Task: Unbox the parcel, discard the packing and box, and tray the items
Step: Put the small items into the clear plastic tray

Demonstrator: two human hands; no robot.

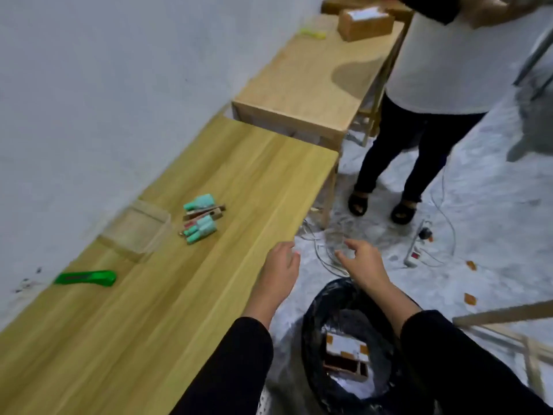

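Note:
A small pile of teal and red items (201, 218) lies on the wooden table (149, 310), just right of a clear plastic tray (136, 232) that stands near the wall. The opened cardboard box (345, 356) sits inside a bin lined with a black bag (317, 319) on the floor beside the table. My left hand (281, 272) hovers at the table's edge, fingers apart and holding nothing. My right hand (363, 262) hangs above the bin, fingers spread, also holding nothing.
A green box cutter (86, 278) lies on the table at the left. Another person (419, 100) stands by a second table (317, 82) that carries a cardboard parcel (363, 22). Cables and a power strip (414, 250) lie on the floor.

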